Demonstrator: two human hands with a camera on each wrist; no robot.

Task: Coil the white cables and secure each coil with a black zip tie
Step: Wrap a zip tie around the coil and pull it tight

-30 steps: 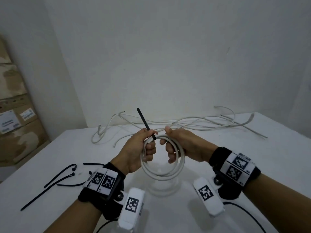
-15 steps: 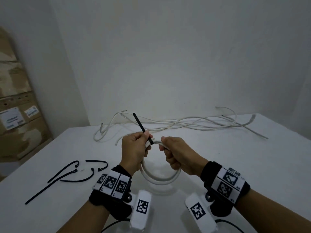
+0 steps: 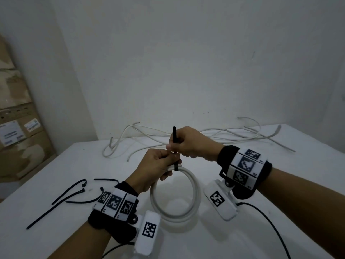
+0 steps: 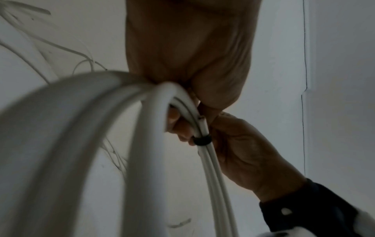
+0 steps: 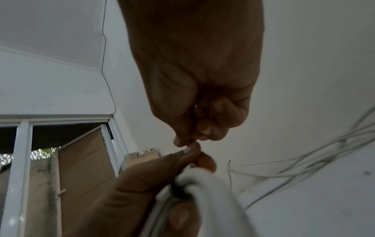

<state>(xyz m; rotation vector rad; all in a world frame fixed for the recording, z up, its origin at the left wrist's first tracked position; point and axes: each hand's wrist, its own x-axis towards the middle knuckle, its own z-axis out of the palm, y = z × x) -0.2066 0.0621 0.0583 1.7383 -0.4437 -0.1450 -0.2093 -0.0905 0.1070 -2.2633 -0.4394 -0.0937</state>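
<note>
Cinching a Tie on the Coil

Looping above the white table (image 3: 242, 184), the smooth round coil (image 3: 194, 193) wears a thin black zip tie (image 3: 175, 139). Left hand (image 3: 155, 169) grips coil; right hand (image 3: 188, 141) pinches the tie's upright tail.

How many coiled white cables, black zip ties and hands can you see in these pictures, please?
Coiled white cable: 1
Black zip ties: 5 (1 fastened zip tie round that coil, 4 spare zip ties lying loose)
Hands: 2 (left hand, right hand)
Total: 8

Bare storeroom: white walls (image 3: 186, 62), stacked cardboard boxes (image 3: 16, 131)
</note>
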